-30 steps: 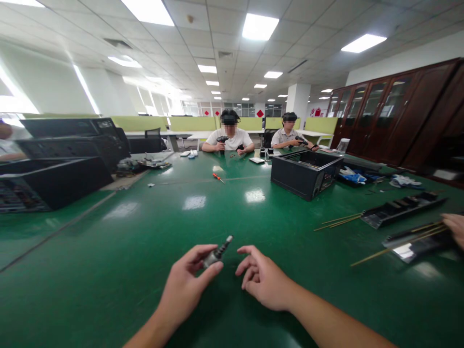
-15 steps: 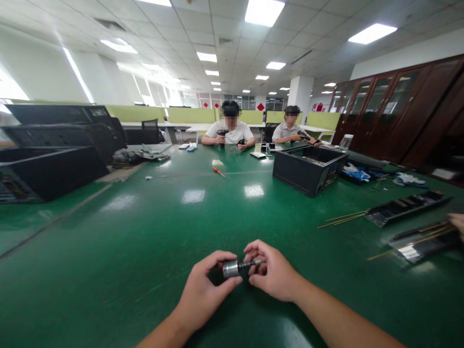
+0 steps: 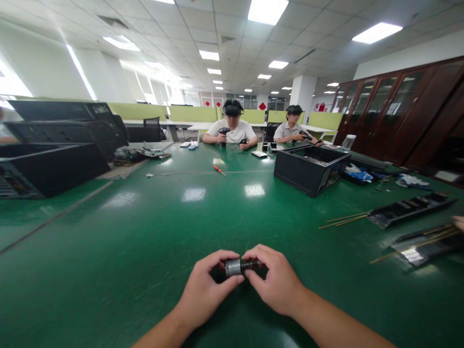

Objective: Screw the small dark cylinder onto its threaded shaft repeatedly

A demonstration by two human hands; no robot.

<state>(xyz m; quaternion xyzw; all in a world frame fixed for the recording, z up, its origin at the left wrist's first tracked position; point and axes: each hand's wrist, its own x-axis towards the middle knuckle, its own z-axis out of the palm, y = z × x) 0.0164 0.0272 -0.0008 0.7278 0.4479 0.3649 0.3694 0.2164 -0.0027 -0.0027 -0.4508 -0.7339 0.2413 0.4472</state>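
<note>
Held just above the green table (image 3: pixel 152 251) is a small silver metal cylinder with a thin dark shaft (image 3: pixel 233 267), which looks like a small motor. It lies level, shaft pointing right. My left hand (image 3: pixel 206 280) is closed on the cylinder body, with the thumb below and the fingers over the top. My right hand (image 3: pixel 275 278) curls around the shaft end, its thumb and fingertips by the joint between shaft and body. The shaft's tip is partly hidden behind my right fingers.
An orange screwdriver (image 3: pixel 219 170) lies further up the table. A black computer case (image 3: pixel 295 171) stands beyond, at right; more cases (image 3: pixel 61 169) are at left. Thin brass rods (image 3: pixel 344 219) and black trays (image 3: pixel 409 209) lie right, near another person's hand (image 3: pixel 458 222). Two people sit opposite.
My right hand has moved left and closed around the shaft, where its fingers were looser before. My left hand keeps its hold on the cylinder. The view has shifted slightly.
</note>
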